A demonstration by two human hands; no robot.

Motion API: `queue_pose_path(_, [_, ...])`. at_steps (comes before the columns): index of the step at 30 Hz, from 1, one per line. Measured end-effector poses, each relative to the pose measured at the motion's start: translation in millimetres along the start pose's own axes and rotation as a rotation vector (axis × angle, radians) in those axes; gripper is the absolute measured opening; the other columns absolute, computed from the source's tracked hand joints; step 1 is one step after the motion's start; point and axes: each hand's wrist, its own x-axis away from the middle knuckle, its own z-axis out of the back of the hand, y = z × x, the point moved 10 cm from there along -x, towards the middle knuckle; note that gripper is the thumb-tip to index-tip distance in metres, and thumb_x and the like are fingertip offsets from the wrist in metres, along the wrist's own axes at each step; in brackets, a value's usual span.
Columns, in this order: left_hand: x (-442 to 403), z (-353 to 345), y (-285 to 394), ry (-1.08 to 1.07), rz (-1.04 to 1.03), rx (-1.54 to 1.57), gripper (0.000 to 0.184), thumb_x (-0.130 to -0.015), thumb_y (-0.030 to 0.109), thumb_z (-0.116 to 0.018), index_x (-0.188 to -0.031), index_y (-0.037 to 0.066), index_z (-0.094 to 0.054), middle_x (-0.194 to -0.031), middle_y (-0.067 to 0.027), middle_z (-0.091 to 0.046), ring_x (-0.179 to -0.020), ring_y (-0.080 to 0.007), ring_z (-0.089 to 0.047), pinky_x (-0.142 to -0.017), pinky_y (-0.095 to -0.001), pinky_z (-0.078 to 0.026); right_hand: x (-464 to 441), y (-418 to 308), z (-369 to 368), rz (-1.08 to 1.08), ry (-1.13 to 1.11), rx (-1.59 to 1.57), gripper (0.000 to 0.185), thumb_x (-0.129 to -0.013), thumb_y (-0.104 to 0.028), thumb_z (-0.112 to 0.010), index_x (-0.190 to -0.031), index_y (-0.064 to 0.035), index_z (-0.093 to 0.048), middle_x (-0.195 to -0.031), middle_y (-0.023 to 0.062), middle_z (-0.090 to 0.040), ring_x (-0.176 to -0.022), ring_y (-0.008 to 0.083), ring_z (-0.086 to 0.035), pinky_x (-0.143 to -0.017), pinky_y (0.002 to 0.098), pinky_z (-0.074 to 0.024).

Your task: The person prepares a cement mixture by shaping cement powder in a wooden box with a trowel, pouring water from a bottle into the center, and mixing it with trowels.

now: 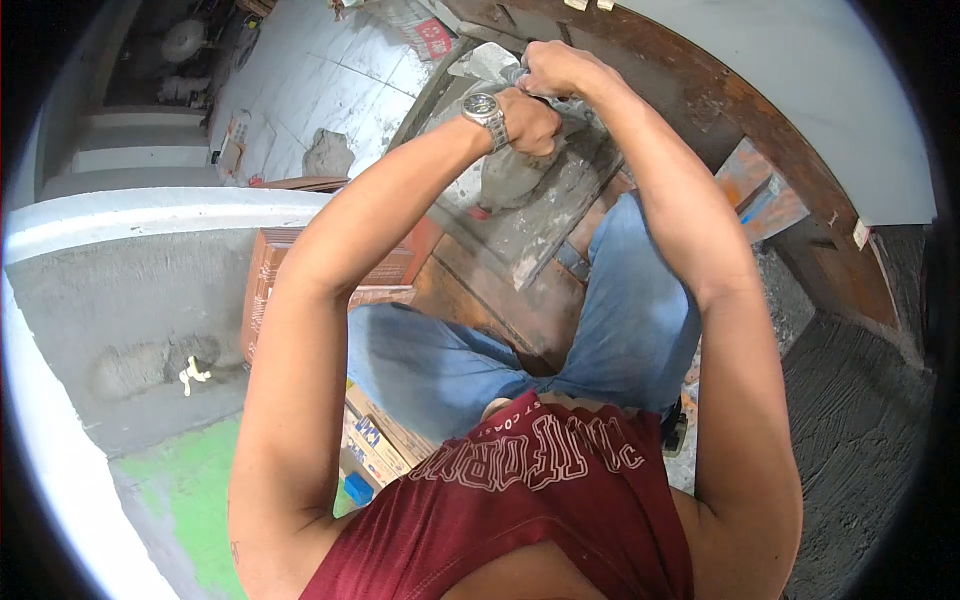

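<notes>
My left hand (528, 122), with a metal watch at its wrist, is closed over a grey, cement-like mass (512, 180). Whatever its curled fingers hold is hidden. Just beyond it, my right hand (555, 68) is also closed, beside a greyish crumpled thing too unclear to name. The two hands are close together. Under them lies a cement-smeared board (545, 235) on the brown floor, in front of my knees. A pale grey lump (485, 62) sits at the board's far left.
Brown tiles (265, 290) stand stacked on the left by a low wall (180, 215). Smeared tile pieces (765, 195) lie right of my right forearm. A curved brown edge (800, 130) runs along the right. Cardboard boxes (385, 440) are beside my left thigh.
</notes>
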Motion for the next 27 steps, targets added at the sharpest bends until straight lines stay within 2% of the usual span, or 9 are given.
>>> queue_pose_path(9, [-14,0,1,-0.003,-0.027,0.003,0.038,-0.079,0.025,-0.051,-0.106,0.008,-0.069,-0.098,-0.0166,-0.072,-0.097,-0.0359,-0.068,-0.085,-0.0473,-0.053,-3,7,-4,-0.034,-0.027,-0.029,0.038,-0.086,-0.034,-0.068,-0.108,-0.0031,-0.072,-0.104,0.0258,-0.07,-0.098,0.0406,-0.069,-0.083,0.0472,-0.0548])
queue_pose_path(15, [-5,-8,-4,0.104,0.004,0.274,0.038,-0.078,0.026,-0.052,-0.106,0.006,-0.068,-0.097,-0.0196,-0.071,-0.099,-0.0373,-0.067,-0.087,-0.0471,-0.052,-12,9,-9,-0.01,-0.029,-0.005,0.037,-0.086,-0.034,-0.069,-0.106,-0.0031,-0.072,-0.101,0.0241,-0.071,-0.096,0.0394,-0.069,-0.082,0.0462,-0.0543])
queue_pose_path(16, [-6,-20,-7,-0.018,0.038,0.278,0.047,-0.08,0.027,-0.051,-0.121,0.012,-0.068,-0.117,-0.0175,-0.069,-0.113,-0.0355,-0.063,-0.097,-0.0458,-0.049,-9,9,-7,-0.02,-0.028,-0.014,0.037,-0.086,-0.034,-0.069,-0.106,-0.0029,-0.072,-0.101,0.024,-0.071,-0.096,0.0393,-0.069,-0.082,0.0461,-0.0541])
queue_pose_path(18, [7,-18,-7,0.074,-0.006,0.367,0.035,-0.078,0.025,-0.055,-0.104,0.004,-0.065,-0.096,-0.0202,-0.067,-0.096,-0.0389,-0.063,-0.083,-0.0483,-0.049,1,2,-1,-0.01,-0.037,-0.018,0.037,-0.086,-0.034,-0.07,-0.107,-0.0031,-0.072,-0.101,0.0247,-0.071,-0.098,0.0389,-0.07,-0.084,0.0459,-0.053])
queue_pose_path(20, [22,-14,-12,0.211,-0.087,0.455,0.025,-0.08,0.023,-0.059,-0.089,0.0,-0.059,-0.08,-0.0214,-0.064,-0.08,-0.0406,-0.061,-0.072,-0.0495,-0.046,6,0,0,-0.043,-0.084,-0.022,0.042,-0.088,-0.034,-0.069,-0.114,-0.0014,-0.068,-0.113,0.0252,-0.068,-0.108,0.0399,-0.066,-0.091,0.0468,-0.0522])
queue_pose_path(21, [29,-17,-21,0.237,-0.069,0.509,0.024,-0.082,0.023,-0.059,-0.088,0.0,-0.058,-0.081,-0.0213,-0.064,-0.08,-0.0404,-0.061,-0.072,-0.0492,-0.045,5,1,1,-0.062,-0.108,-0.023,0.045,-0.088,-0.034,-0.068,-0.118,-0.0005,-0.067,-0.119,0.0255,-0.066,-0.113,0.0404,-0.064,-0.094,0.0472,-0.0518])
queue_pose_path(23, [45,-20,-41,0.29,-0.036,0.614,0.023,-0.085,0.023,-0.059,-0.087,0.001,-0.056,-0.081,-0.021,-0.063,-0.082,-0.04,-0.061,-0.074,-0.0486,-0.045,-1,8,0,-0.089,-0.083,-0.042,0.045,-0.088,-0.035,-0.069,-0.119,-0.0013,-0.066,-0.119,0.025,-0.066,-0.113,0.0402,-0.063,-0.094,0.0472,-0.0509])
queue_pose_path(24, [53,-21,-53,0.317,-0.008,0.66,0.023,-0.087,0.024,-0.061,-0.087,0.002,-0.054,-0.081,-0.017,-0.062,-0.079,-0.0341,-0.059,-0.074,-0.0451,-0.044,-1,9,2,-0.082,-0.059,-0.04,0.046,-0.088,-0.035,-0.068,-0.119,-0.0015,-0.066,-0.119,0.025,-0.066,-0.113,0.0401,-0.063,-0.095,0.0473,-0.0506])
queue_pose_path(27, [69,-27,-93,0.41,0.1,0.909,0.025,-0.088,0.025,-0.063,-0.087,0.002,-0.053,-0.08,-0.0106,-0.059,-0.079,-0.0239,-0.055,-0.074,-0.0405,-0.043,-3,8,10,-0.063,0.002,-0.056,0.046,-0.089,-0.036,-0.067,-0.122,-0.0038,-0.066,-0.118,0.0256,-0.066,-0.114,0.0408,-0.063,-0.096,0.0476,-0.0492])
